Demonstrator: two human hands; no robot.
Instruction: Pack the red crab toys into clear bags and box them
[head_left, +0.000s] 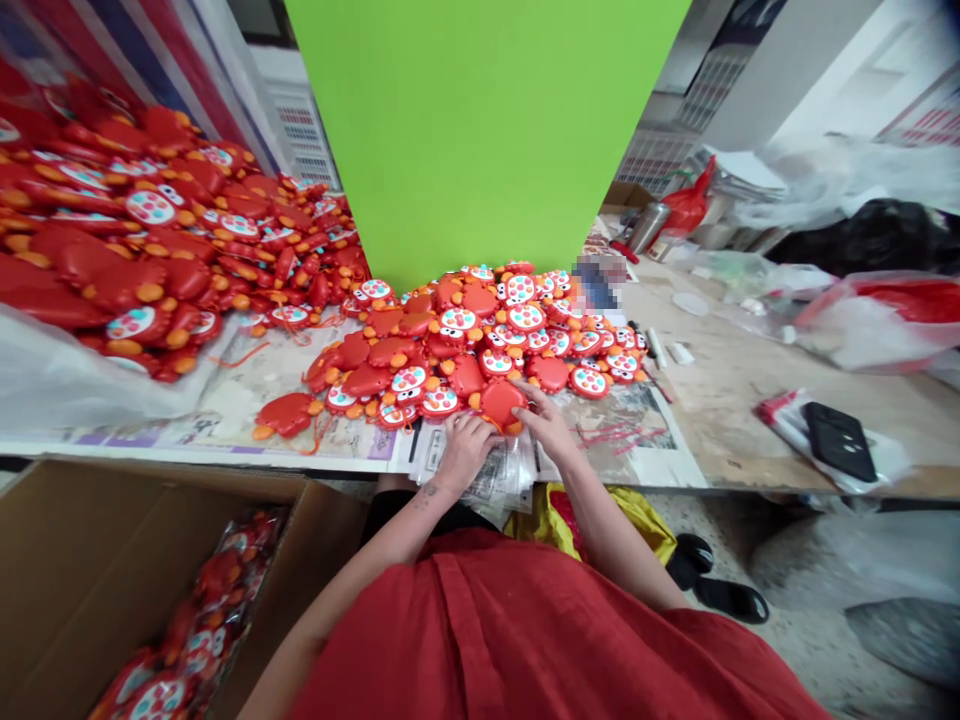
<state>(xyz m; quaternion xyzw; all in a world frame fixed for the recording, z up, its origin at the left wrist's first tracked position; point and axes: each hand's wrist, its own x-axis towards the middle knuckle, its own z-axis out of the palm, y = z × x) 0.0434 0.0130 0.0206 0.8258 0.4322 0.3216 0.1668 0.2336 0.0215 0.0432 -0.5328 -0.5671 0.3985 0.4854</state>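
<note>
A red crab-shaped plastic toy (501,403) with orange claws lies back side up at the near edge of a heap of similar toys (457,330). My right hand (549,428) grips this toy at its right edge, thumb and fingers around the rim. Close by on the left, my left hand (466,450) has its fingers curled at the top of a clear plastic bag (506,468). Its fingertips are partly hidden. Several such bags lie in a stack beneath both hands at the table edge. Another red toy (285,414) lies apart to the left.
A large pile of toys (187,220) fills the left side. Below it stands a cardboard box (300,540) holding bagged toys. A green panel (480,140) rises behind the heap. To the right are a black phone (838,440), plastic bags (885,315) and a metal flask (649,226).
</note>
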